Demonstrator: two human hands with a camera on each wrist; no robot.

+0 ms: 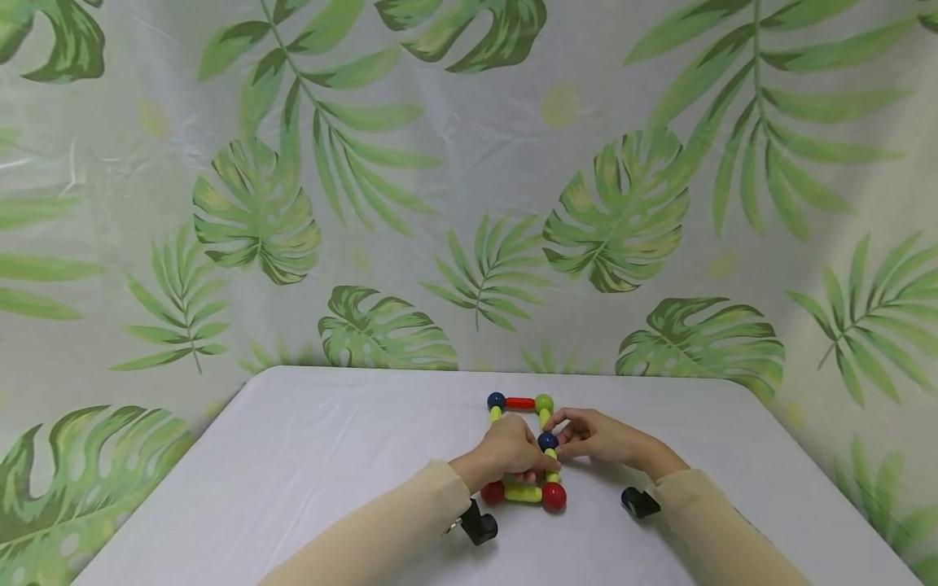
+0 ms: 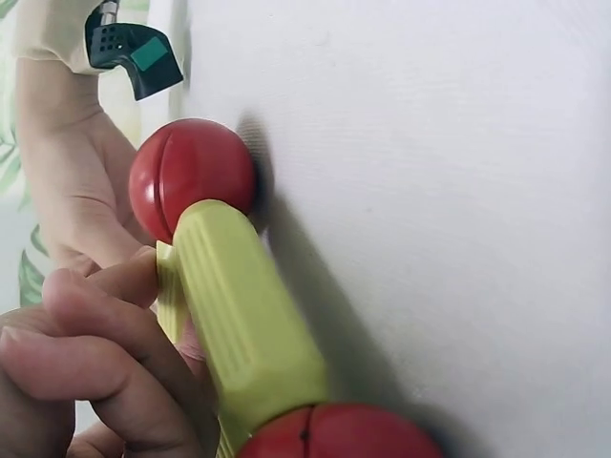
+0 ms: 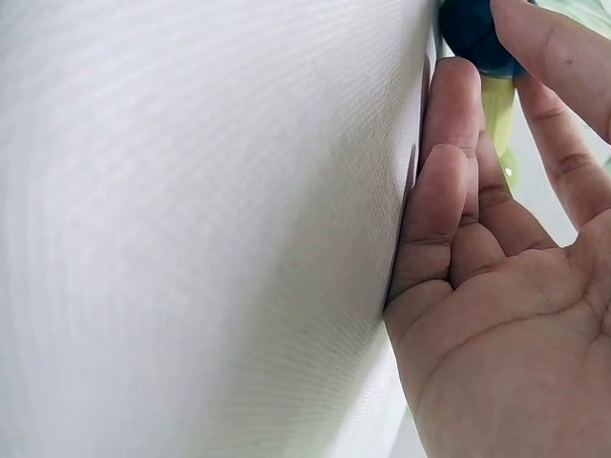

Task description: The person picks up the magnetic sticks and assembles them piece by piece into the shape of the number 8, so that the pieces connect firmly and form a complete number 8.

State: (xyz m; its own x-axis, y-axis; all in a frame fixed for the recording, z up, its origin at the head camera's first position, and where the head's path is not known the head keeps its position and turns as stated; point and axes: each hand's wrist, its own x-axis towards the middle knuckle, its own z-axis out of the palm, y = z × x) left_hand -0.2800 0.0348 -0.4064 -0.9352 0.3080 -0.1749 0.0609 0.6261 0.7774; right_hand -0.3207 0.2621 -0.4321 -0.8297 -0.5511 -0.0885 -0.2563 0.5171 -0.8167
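A flat rectangular frame of magnetic-looking balls and rods lies on the white table. My left hand (image 1: 509,446) reaches over it and pinches the yellow-green rod (image 1: 553,474) on its right side. That rod runs between a dark blue ball (image 1: 547,441) and the front right red ball (image 1: 554,496). From the right, my right hand (image 1: 601,435) grips the dark blue ball with thumb and fingers; the right wrist view shows this blue ball (image 3: 477,33) between them. In the left wrist view, the front yellow-green rod (image 2: 246,310) joins two red balls, near my left fingers (image 2: 95,353).
The far side of the frame has a blue ball (image 1: 496,400), a red rod (image 1: 520,404) and a green ball (image 1: 544,403). A small black camera sits at each wrist. Behind the white table (image 1: 352,439) hangs a leaf-patterned cloth (image 1: 410,203).
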